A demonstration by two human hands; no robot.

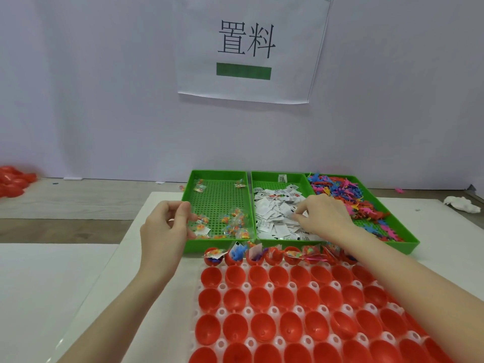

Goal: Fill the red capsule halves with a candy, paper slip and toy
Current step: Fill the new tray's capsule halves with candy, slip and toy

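A small assembly workstation is showing itself here: a printed sign [245, 48] is hanging on the plain wall, and directly below the sign green sorting trays [219, 197] are sitting beside rows of red capsule halves [288, 305].

glossy red plastic capsule halves [237, 327]; perforated green trays [220, 199], probably plastic.

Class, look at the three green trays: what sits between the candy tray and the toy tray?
In the head view, the middle green tray lies between the candy tray and the toy tray. It holds white paper slips, which the right hand reaches into.
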